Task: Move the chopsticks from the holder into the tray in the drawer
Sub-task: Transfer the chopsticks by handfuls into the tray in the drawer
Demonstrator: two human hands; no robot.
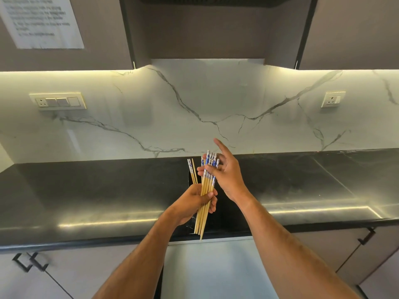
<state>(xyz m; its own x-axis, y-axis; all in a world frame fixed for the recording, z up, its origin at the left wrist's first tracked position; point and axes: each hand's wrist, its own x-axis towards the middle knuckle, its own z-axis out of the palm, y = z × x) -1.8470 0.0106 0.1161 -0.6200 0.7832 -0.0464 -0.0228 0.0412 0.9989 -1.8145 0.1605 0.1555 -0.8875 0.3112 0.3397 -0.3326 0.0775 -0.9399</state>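
Above the black counter I hold a bundle of several wooden chopsticks (206, 186) with blue-and-white patterned tops, tips pointing down. My left hand (194, 203) is closed around the middle of the bundle. My right hand (226, 173) pinches the patterned tops between thumb and fingers, its index finger sticking up. Two more chopsticks (192, 171) stand upright just behind and left of the bundle, in a dark holder (191, 180) that is hard to make out against the counter. No tray and no open drawer are in view.
The glossy black counter (86, 190) runs left to right under a marble backsplash with a switch panel (58, 101) and a socket (332, 99). Pale cabinet fronts (207, 268) with black handles (32, 263) sit below the counter edge. Dark wall cabinets hang overhead.
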